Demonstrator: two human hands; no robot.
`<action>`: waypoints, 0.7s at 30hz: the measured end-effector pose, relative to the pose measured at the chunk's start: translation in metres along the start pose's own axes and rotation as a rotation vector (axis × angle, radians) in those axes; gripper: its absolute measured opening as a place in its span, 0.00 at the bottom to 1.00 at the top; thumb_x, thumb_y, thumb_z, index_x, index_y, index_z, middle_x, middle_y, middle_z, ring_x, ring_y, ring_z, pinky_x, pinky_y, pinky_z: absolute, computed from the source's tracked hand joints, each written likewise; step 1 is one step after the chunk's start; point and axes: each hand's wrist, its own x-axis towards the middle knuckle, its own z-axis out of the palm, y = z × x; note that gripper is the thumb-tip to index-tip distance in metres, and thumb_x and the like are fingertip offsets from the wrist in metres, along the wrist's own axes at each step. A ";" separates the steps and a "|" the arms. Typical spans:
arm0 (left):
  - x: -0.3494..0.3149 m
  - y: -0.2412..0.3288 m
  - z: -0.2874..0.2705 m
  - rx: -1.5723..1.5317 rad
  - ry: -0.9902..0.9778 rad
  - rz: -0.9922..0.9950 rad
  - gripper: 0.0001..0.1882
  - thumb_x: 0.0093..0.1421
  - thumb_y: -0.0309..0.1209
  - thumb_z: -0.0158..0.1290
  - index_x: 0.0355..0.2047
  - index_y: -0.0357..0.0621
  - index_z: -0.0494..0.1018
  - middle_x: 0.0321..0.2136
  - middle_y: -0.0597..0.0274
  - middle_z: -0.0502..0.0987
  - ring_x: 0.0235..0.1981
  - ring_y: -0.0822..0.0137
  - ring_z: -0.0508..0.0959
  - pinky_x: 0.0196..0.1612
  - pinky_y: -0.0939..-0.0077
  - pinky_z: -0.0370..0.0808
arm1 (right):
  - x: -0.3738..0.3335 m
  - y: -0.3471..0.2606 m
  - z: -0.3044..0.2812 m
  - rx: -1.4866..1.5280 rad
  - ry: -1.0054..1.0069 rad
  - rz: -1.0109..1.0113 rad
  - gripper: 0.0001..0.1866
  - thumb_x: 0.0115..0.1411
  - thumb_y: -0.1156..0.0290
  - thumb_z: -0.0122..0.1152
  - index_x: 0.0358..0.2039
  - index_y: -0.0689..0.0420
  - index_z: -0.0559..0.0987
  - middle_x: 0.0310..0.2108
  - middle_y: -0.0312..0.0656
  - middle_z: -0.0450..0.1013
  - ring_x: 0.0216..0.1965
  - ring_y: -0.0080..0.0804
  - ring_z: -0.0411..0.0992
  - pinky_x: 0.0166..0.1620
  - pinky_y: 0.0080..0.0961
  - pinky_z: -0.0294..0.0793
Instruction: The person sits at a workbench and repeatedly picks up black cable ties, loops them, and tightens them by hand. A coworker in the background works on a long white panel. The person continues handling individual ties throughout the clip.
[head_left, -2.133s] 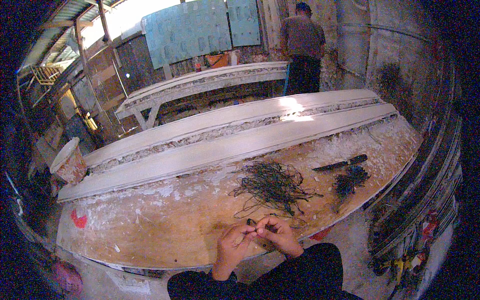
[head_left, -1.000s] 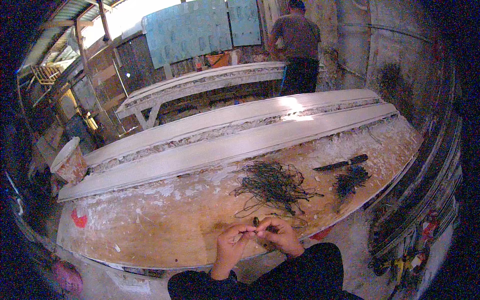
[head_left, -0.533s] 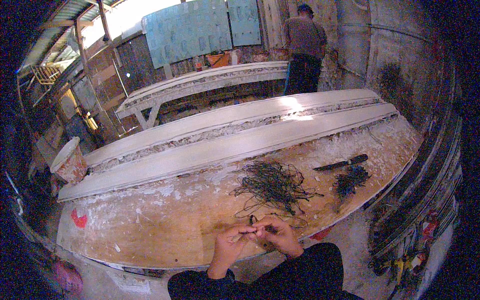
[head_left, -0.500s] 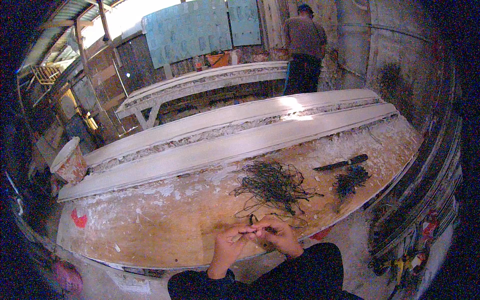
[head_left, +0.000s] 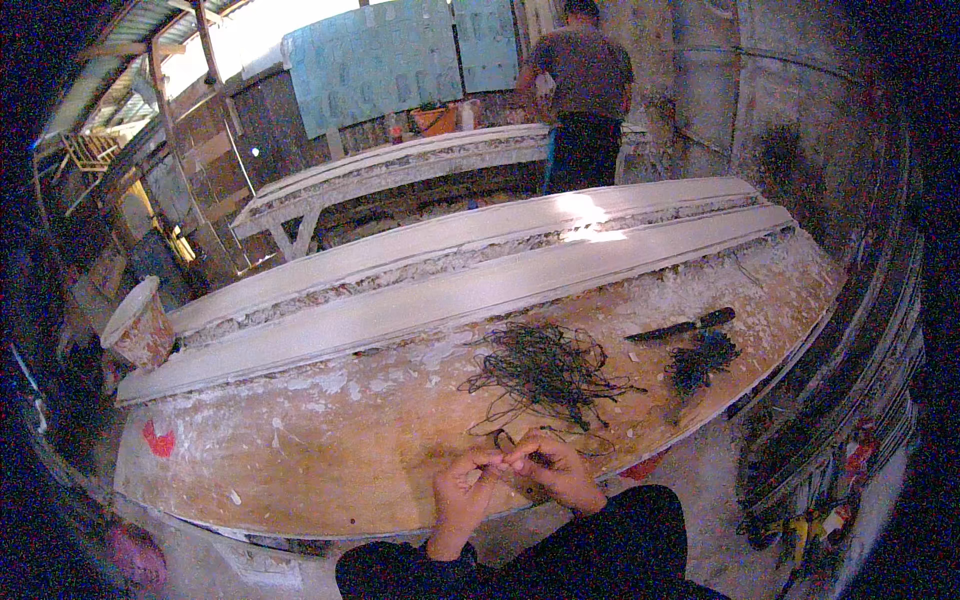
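1. Scuffed brown wood, flecked with white flakes, forms the surface (head_left: 300, 465), its near edge curving beneath the person's wrists.
2. Nearest, the left hand (head_left: 463, 488) has a narrow grip, thumb and fingertips pinched at a small dark piece of cord (head_left: 503, 440).
3. Touching it at the fingertips, the right hand (head_left: 562, 475) has an equally narrow grip on the same piece; its lower fingers curl inward.
4. That piece sits just above the near edge, partly hidden by the fingers; its visible end bends up in a small loop, long axis pointing away from the person and slightly left.
5. Just beyond lies a tangle of dark cord (head_left: 545, 370), wider from left to right than deep, strands trailing rightward.
6. To its right rests a smaller dark clump (head_left: 702, 360).
7. Right behind that clump, a knife (head_left: 680, 325) lies flat, tip left, dark handle right.
8. Farther back run long white boards (head_left: 450, 300), with a stained bucket (head_left: 137, 325) at their left end.
9. Farthest, a co-worker (head_left: 580, 70) stands by a white-topped bench (head_left: 400, 155), near blue panels (head_left: 375, 65).
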 end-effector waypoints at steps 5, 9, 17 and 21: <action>0.003 0.000 0.001 0.020 0.002 0.049 0.04 0.51 0.25 0.52 0.27 0.37 0.72 0.27 0.61 0.75 0.31 0.70 0.74 0.36 0.78 0.70 | -0.001 -0.006 0.001 0.042 0.001 0.014 0.05 0.51 0.72 0.56 0.30 0.57 0.76 0.27 0.35 0.68 0.34 0.25 0.64 0.41 0.21 0.61; 0.007 -0.002 -0.003 0.194 -0.024 0.169 0.03 0.51 0.25 0.51 0.27 0.40 0.71 0.26 0.59 0.75 0.30 0.64 0.74 0.35 0.74 0.70 | -0.002 -0.012 0.003 0.100 -0.016 0.073 0.05 0.51 0.74 0.55 0.30 0.56 0.75 0.28 0.34 0.68 0.34 0.24 0.64 0.40 0.18 0.60; 0.014 0.006 -0.017 0.380 -0.031 0.231 0.03 0.51 0.26 0.51 0.26 0.41 0.70 0.25 0.59 0.74 0.29 0.60 0.73 0.33 0.70 0.69 | -0.004 0.000 0.006 0.183 -0.125 -0.055 0.04 0.52 0.79 0.47 0.28 0.55 0.67 0.28 0.33 0.62 0.32 0.21 0.60 0.38 0.16 0.59; 0.013 0.003 -0.017 0.346 -0.044 0.230 0.04 0.50 0.26 0.52 0.27 0.41 0.70 0.25 0.59 0.74 0.29 0.62 0.73 0.33 0.71 0.70 | -0.007 0.008 0.007 0.318 -0.109 -0.007 0.05 0.51 0.80 0.47 0.25 0.54 0.66 0.28 0.33 0.61 0.31 0.21 0.60 0.37 0.17 0.60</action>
